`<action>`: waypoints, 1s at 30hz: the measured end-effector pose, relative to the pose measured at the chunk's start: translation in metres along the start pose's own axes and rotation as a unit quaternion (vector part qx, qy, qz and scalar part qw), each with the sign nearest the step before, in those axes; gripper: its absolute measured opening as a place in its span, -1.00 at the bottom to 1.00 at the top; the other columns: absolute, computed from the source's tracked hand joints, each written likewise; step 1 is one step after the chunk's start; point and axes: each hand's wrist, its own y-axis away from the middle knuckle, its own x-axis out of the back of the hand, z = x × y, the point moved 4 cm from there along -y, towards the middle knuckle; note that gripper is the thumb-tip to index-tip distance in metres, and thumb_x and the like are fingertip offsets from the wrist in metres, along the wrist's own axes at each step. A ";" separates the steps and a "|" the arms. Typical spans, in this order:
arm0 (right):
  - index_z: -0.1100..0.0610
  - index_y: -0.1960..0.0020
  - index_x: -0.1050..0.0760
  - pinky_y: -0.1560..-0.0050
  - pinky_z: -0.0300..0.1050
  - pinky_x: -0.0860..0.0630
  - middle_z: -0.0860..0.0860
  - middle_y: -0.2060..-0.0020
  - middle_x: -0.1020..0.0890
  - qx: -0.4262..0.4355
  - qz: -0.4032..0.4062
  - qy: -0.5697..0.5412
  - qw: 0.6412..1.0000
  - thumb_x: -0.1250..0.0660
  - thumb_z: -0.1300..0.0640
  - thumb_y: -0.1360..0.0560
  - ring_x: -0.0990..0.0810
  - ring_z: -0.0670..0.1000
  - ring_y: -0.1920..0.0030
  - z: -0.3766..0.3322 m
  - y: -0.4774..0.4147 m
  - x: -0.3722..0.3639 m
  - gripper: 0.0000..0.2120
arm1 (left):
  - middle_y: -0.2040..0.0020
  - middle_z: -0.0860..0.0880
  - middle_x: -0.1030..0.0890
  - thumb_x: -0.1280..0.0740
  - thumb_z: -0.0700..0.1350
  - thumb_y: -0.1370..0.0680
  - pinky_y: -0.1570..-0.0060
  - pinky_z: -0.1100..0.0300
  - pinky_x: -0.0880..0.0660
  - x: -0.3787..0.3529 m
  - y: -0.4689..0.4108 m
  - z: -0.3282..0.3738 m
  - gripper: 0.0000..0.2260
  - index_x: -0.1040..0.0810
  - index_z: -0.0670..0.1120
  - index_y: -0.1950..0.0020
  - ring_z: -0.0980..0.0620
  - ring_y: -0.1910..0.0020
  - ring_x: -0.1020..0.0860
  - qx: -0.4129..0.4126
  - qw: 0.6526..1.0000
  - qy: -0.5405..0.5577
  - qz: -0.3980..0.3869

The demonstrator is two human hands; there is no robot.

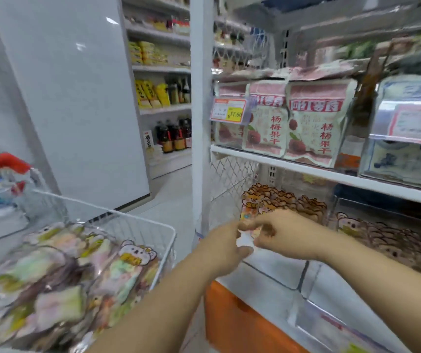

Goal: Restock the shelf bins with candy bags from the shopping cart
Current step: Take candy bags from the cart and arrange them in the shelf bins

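Observation:
A white wire shopping cart (138, 220) at the lower left holds several pastel candy bags (59, 271) with cartoon bear tops. My left hand (226, 247) and my right hand (280, 233) meet over the front of the clear shelf bin (275, 266). Together they pinch one small candy bag (247, 217), held upright at the bin's left front. Behind it, rows of bear-topped candy bags (280, 197) stand in the bin. More such bags (387, 238) fill the bin to the right.
A white shelf upright (200, 123) stands between cart and bins. The shelf above (331, 174) carries red and white dried-fruit bags (316, 123) and a price tag (228, 109). An orange base panel (234, 319) runs below the bins. A far aisle has bottles.

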 end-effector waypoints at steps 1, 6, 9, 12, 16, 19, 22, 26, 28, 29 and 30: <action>-0.11 -0.27 -0.57 0.10 -0.08 -0.54 -0.16 0.23 -0.58 0.020 0.006 -0.026 0.999 -0.34 -0.02 -0.53 -0.54 -0.12 0.19 -0.015 0.003 -0.002 -0.69 | -0.37 0.02 -0.49 -0.35 0.00 -0.60 -0.25 0.12 -0.45 0.012 0.021 -0.005 -0.58 -0.38 0.05 -0.45 0.00 -0.29 -0.52 -0.002 1.000 0.001 0.028; -0.08 -0.19 -0.61 0.14 -0.30 -0.49 -0.13 0.21 -0.65 0.105 0.038 -0.173 0.979 -0.39 0.03 -0.55 -0.59 -0.19 0.21 -0.099 0.003 -0.029 -0.78 | -0.26 0.18 -0.54 -0.33 0.04 -0.59 -0.17 0.06 -0.51 0.069 0.122 -0.048 -0.67 -0.41 0.18 -0.35 0.13 -0.15 -0.56 0.024 0.983 -0.056 0.171; -0.02 -0.23 -0.61 -0.05 -0.46 -0.43 -0.14 -0.03 -0.67 0.165 0.029 -0.195 0.966 -0.39 0.09 -0.57 -0.60 -0.21 -0.05 -0.146 -0.005 -0.048 -0.76 | -0.25 0.20 -0.55 -0.32 0.07 -0.60 -0.16 0.05 -0.52 0.093 0.167 -0.087 -0.67 -0.40 0.20 -0.36 0.16 -0.18 -0.55 0.081 0.968 -0.090 0.220; -0.02 -0.29 -0.58 -0.25 -0.26 -0.44 -0.12 -0.19 -0.63 0.200 0.017 -0.155 0.967 -0.37 0.10 -0.57 -0.56 -0.17 -0.19 -0.176 -0.025 -0.069 -0.71 | -0.30 0.18 -0.55 -0.27 0.08 -0.62 -0.13 0.04 -0.54 0.113 0.193 -0.126 -0.68 -0.40 0.20 -0.38 0.10 -0.21 -0.56 0.152 0.948 -0.150 0.235; -0.02 -0.46 -0.39 -0.34 -0.09 -0.39 0.02 -0.36 -0.49 0.167 -0.035 -0.069 0.983 -0.35 0.05 -0.54 -0.45 0.04 -0.36 -0.193 -0.057 -0.096 -0.50 | -0.31 0.18 -0.54 -0.23 0.09 -0.63 -0.07 0.10 -0.53 0.127 0.210 -0.165 -0.69 -0.41 0.21 -0.38 0.06 -0.21 -0.57 0.236 0.918 -0.191 0.254; 0.00 -0.58 -0.13 -0.32 0.00 -0.42 0.10 -0.42 -0.39 0.126 -0.084 -0.009 0.988 -0.39 -0.10 -0.51 -0.41 0.14 -0.39 -0.197 -0.075 -0.111 -0.25 | -0.19 0.24 -0.63 -0.17 0.13 -0.64 -0.05 0.17 -0.51 0.122 0.217 -0.174 -0.73 -0.45 0.24 -0.34 0.12 -0.15 -0.60 0.252 0.899 -0.204 0.293; -0.02 -0.61 0.03 -0.24 0.07 -0.48 0.11 -0.43 -0.38 0.093 -0.098 0.048 0.990 -0.43 -0.30 -0.40 -0.44 0.18 -0.36 -0.199 -0.090 -0.120 -0.01 | -0.17 0.24 -0.64 -0.15 0.15 -0.65 -0.16 0.17 -0.42 0.118 0.217 -0.173 -0.72 -0.46 0.24 -0.34 0.12 -0.17 -0.58 0.241 0.891 -0.224 0.313; -0.02 -0.62 0.09 -0.27 0.07 -0.47 0.11 -0.42 -0.40 0.073 -0.102 0.021 0.992 -0.54 -0.31 -0.28 -0.41 0.18 -0.37 -0.199 -0.100 -0.123 0.17 | -0.23 0.24 -0.60 -0.14 0.18 -0.65 -0.12 0.18 -0.43 0.119 0.216 -0.171 -0.69 -0.41 0.23 -0.39 0.16 -0.20 -0.56 0.233 0.898 -0.216 0.304; -0.01 -0.63 0.12 -0.37 0.08 -0.39 0.14 -0.50 -0.26 0.068 -0.105 0.047 0.991 -0.54 -0.34 -0.26 -0.26 0.20 -0.48 -0.196 -0.101 -0.123 0.21 | -0.27 0.23 -0.57 -0.13 0.20 -0.65 -0.14 0.17 -0.44 0.118 0.215 -0.172 -0.66 -0.36 0.23 -0.42 0.17 -0.23 -0.54 0.229 0.903 -0.222 0.289; 0.00 -0.63 0.16 -0.40 0.09 -0.36 0.14 -0.55 -0.18 0.062 -0.117 0.055 0.990 -0.53 -0.36 -0.24 -0.22 0.21 -0.51 -0.195 -0.103 -0.123 0.25 | -0.29 0.23 -0.56 -0.14 0.21 -0.65 -0.16 0.17 -0.45 0.118 0.215 -0.172 -0.64 -0.34 0.23 -0.43 0.17 -0.24 -0.53 0.230 0.905 -0.224 0.279; 0.00 -0.63 0.20 -0.40 0.10 -0.37 0.14 -0.57 -0.15 0.058 -0.135 0.057 0.988 -0.53 -0.38 -0.22 -0.24 0.21 -0.51 -0.195 -0.105 -0.124 0.29 | -0.30 0.22 -0.55 -0.15 0.21 -0.64 -0.16 0.15 -0.45 0.118 0.215 -0.172 -0.63 -0.33 0.23 -0.44 0.16 -0.25 -0.53 0.235 0.907 -0.222 0.270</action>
